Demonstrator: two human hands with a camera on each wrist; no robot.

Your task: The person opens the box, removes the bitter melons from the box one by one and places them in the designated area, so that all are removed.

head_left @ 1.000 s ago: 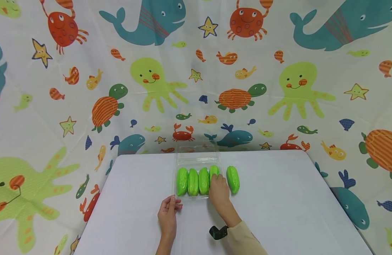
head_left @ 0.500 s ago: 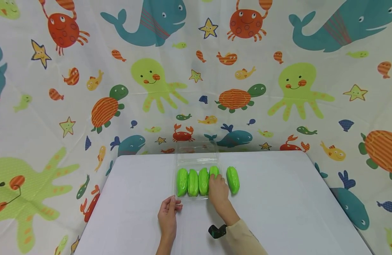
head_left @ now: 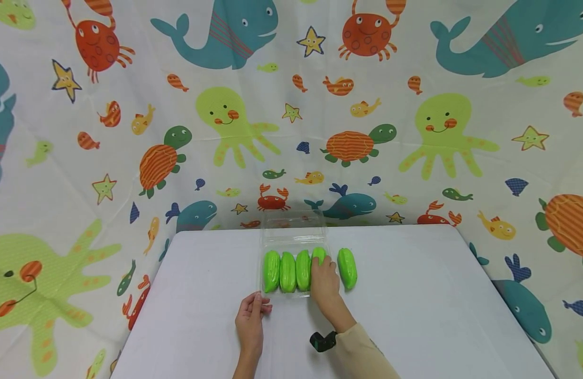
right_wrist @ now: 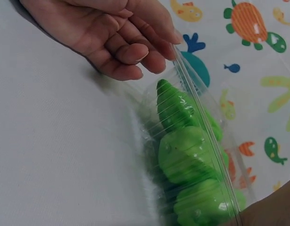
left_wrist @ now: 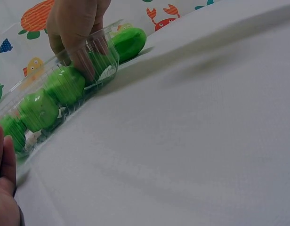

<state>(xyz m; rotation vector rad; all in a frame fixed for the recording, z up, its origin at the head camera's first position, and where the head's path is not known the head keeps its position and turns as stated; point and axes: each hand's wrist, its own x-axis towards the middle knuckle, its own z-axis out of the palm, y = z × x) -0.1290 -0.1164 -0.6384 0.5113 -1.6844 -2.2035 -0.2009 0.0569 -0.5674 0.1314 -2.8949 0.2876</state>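
Observation:
A clear plastic box (head_left: 295,231) with its lid raised stands mid-table. Several glossy bright green cucumbers (head_left: 287,272) lie side by side in it. My right hand (head_left: 325,284) reaches into the box's right end and grips the rightmost cucumber (head_left: 318,253), covering most of it. In the left wrist view the fingers of that right hand (left_wrist: 79,28) go down behind the clear wall. My left hand (head_left: 250,318) is at the near left corner; in the right wrist view the left hand (right_wrist: 121,42) pinches the box rim (right_wrist: 201,113). One loose cucumber (head_left: 347,268) lies right of the box.
A white cloth (head_left: 438,300) covers the table. Behind it hangs a curtain (head_left: 291,47) printed with sea animals. A dark wrist device (head_left: 323,341) sits at the right wrist, near the beige sleeve (head_left: 362,352).
Both hands stay in the same places at the box, and the cucumbers stay put. The head view shifts very slightly.

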